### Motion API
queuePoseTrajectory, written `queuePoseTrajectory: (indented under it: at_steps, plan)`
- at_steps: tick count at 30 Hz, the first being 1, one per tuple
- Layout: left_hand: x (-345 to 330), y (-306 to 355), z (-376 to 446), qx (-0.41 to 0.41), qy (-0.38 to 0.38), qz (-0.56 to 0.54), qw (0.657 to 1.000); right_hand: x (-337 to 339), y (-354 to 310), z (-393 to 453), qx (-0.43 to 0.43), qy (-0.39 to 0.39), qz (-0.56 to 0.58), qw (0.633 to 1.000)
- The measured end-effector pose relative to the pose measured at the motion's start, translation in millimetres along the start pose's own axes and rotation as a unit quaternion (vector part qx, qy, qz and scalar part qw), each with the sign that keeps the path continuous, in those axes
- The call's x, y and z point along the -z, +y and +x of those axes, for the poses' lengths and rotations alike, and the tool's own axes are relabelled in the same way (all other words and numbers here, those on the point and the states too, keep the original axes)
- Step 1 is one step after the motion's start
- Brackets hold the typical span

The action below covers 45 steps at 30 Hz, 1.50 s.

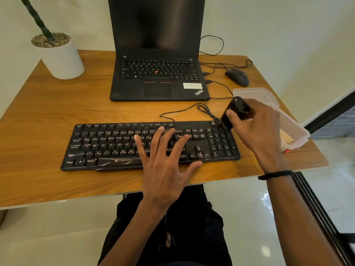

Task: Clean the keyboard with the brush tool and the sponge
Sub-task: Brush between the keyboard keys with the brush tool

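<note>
A black Zebronics keyboard point(107, 146) lies across the front of the wooden table point(57, 116). My left hand point(165, 162) lies flat with fingers spread over the keys right of the keyboard's middle. My right hand point(257, 127) grips a black brush tool point(233, 112), tilted, just above the keyboard's top right corner near the number pad. The tool's lower end is close to the keys; I cannot tell whether it touches them. No sponge is plainly visible.
An open black laptop point(157, 77) stands behind the keyboard. A black mouse point(237, 77) and cables point(203, 108) lie at the right rear. A clear plastic box point(284, 120) sits at the table's right edge. A white plant pot point(61, 56) stands at the back left.
</note>
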<state>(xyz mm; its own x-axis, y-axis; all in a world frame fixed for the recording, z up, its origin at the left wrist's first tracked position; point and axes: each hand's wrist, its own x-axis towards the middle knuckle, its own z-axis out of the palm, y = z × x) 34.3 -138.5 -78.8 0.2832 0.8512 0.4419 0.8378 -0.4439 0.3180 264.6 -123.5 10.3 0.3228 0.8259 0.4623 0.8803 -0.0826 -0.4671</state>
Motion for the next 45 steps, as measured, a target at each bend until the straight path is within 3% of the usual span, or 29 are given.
queuePoseTrajectory:
  at_steps: [11,20,27,31,39,43,45]
  plan:
    - [-3.0,-1.4,-0.2,0.004,0.013,0.001,1.0,44.9,6.8,-41.7,-0.065,-0.1,0.0,0.993]
    - [-2.1,-0.4,-0.1,0.001,0.018,-0.001,1.0,30.0,-1.8,-41.5,-0.045,0.004,0.005,0.999]
    - [-1.6,-1.3,-1.0,-0.002,0.018,-0.002,1.0,22.4,-24.6,-65.6,-0.055,0.001,0.057,0.997]
    - [-0.2,-0.1,-0.6,-0.003,0.02,-0.011,1.0,19.8,-39.5,-75.1,-0.067,-0.019,0.164,0.984]
    - [15.2,-27.9,-5.0,0.02,0.067,-0.034,0.997,-3.5,-44.6,-88.7,-0.004,0.028,0.064,0.998]
    - [13.2,-31.6,-5.9,0.015,0.055,-0.04,0.998,-5.5,-55.3,-94.3,-0.058,-0.017,0.189,0.98]
    - [11.9,-31.5,-6.5,0.013,0.06,-0.05,0.997,-2.1,-53.2,-91.5,-0.074,-0.002,0.213,0.974]
